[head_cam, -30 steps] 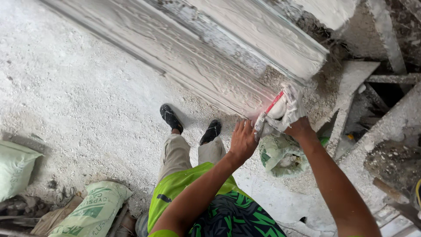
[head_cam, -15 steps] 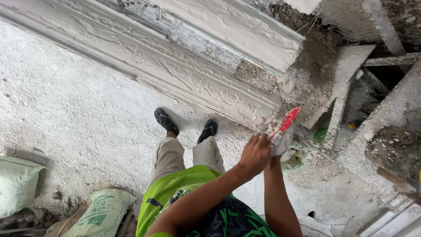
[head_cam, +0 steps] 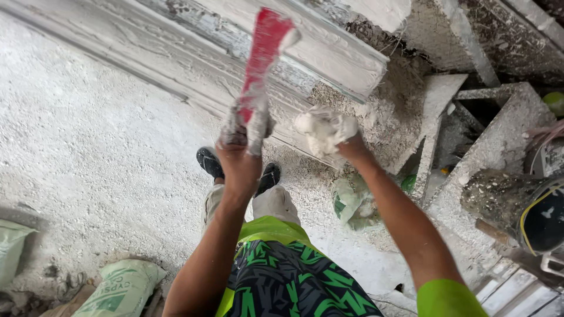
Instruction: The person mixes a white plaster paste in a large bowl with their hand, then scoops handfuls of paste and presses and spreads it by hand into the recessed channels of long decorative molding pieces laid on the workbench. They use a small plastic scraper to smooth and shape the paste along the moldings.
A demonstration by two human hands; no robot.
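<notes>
My left hand (head_cam: 239, 151), caked in white plaster, grips the handle of a red scraper tool (head_cam: 262, 56) that points up toward a long moulded plaster cornice (head_cam: 329, 56). My right hand (head_cam: 343, 141) is raised beside it, closed around a lump of white plaster (head_cam: 322, 128) close to the cornice's lower edge. Both arms reach upward from a green patterned shirt. Below them I see my two feet in dark shoes (head_cam: 210, 161) on a dusty white floor.
Green-printed cement sacks (head_cam: 120, 287) lie at the lower left, another sack (head_cam: 12, 249) at the far left. A plaster-smeared bag (head_cam: 352, 202) sits under my right arm. Rough concrete blocks and rubble (head_cam: 499, 147) crowd the right side.
Both hands have risen much closer to the camera. The red scraper moved from the right side of the cornice up and left, and my right hand now shows a lump of plaster.
</notes>
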